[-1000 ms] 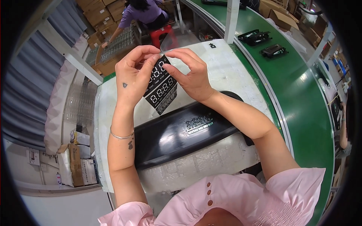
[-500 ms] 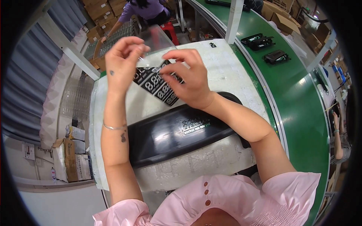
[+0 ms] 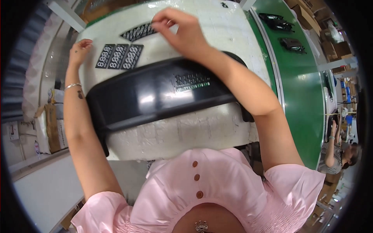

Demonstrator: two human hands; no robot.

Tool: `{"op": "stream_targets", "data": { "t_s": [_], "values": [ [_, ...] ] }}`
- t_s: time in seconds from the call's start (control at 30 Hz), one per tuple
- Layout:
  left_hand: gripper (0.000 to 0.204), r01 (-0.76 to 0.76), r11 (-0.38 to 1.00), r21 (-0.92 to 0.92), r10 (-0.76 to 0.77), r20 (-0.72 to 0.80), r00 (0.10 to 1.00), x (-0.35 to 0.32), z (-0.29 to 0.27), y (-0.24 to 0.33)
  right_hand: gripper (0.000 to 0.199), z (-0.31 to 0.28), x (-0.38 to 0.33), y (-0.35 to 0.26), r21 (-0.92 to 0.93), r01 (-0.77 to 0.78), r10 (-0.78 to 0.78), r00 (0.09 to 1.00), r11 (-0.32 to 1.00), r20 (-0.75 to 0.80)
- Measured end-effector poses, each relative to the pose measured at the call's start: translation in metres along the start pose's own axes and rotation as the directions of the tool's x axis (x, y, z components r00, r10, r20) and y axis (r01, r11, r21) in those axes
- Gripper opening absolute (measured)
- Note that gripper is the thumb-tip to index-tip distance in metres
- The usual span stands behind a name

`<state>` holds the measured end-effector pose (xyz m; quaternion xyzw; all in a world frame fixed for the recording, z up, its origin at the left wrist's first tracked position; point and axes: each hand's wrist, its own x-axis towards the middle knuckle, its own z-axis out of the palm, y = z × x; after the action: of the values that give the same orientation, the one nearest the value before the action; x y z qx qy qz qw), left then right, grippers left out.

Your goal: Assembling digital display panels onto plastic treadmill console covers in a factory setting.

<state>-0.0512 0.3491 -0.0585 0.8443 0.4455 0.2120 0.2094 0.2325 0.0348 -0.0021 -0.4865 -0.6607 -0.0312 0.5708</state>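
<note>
A glossy black curved panel (image 3: 155, 97) with a small digit window lies across a white foam pad (image 3: 175, 132) in front of me. Behind it, a row of three black digit-display pieces (image 3: 119, 56) rests flat on the pad. My left hand (image 3: 79, 50) sits at the pad's left edge beside that row, fingers apart and holding nothing. My right hand (image 3: 182, 31) reaches over the panel and pinches the right end of another black display strip (image 3: 139, 31) lying further back on the pad.
A green conveyor belt (image 3: 303, 89) runs along the right and carries two black parts (image 3: 276, 21) (image 3: 292, 43). A co-worker (image 3: 338, 151) sits at the far right. Cardboard boxes (image 3: 50, 124) stand on the floor to the left.
The display pieces I held up with both hands now lie on the foam pad. My left hand has let go and moved left, and my right hand still pinches one strip.
</note>
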Motion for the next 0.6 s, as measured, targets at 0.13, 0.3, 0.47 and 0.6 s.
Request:
{"op": "stream_targets", "data": {
  "t_s": [0.13,0.3,0.47,0.6],
  "values": [
    [0.041,-0.063,0.969,0.241,0.087,-0.09,0.992,-0.04,-0.009,0.067,0.015,-0.046,-0.006,0.042,0.274,-0.525,0.514,0.85,0.806,0.115],
    [0.045,-0.521,0.851,-0.06,0.517,0.267,0.814,-0.137,0.037,0.208,0.011,-0.09,-0.04,0.051,0.58,-0.797,0.843,0.423,0.17,0.334],
    [0.072,-0.804,0.46,-0.376,0.888,0.201,0.413,-0.237,0.113,0.323,0.012,-0.086,-0.047,0.042,0.577,-0.786,0.848,0.447,0.222,0.284],
    [0.047,-0.064,0.549,-0.833,0.836,0.548,0.026,-0.303,0.142,0.346,0.013,-0.093,-0.054,0.052,0.58,-0.779,0.858,0.448,0.237,0.252]
  ]
}}
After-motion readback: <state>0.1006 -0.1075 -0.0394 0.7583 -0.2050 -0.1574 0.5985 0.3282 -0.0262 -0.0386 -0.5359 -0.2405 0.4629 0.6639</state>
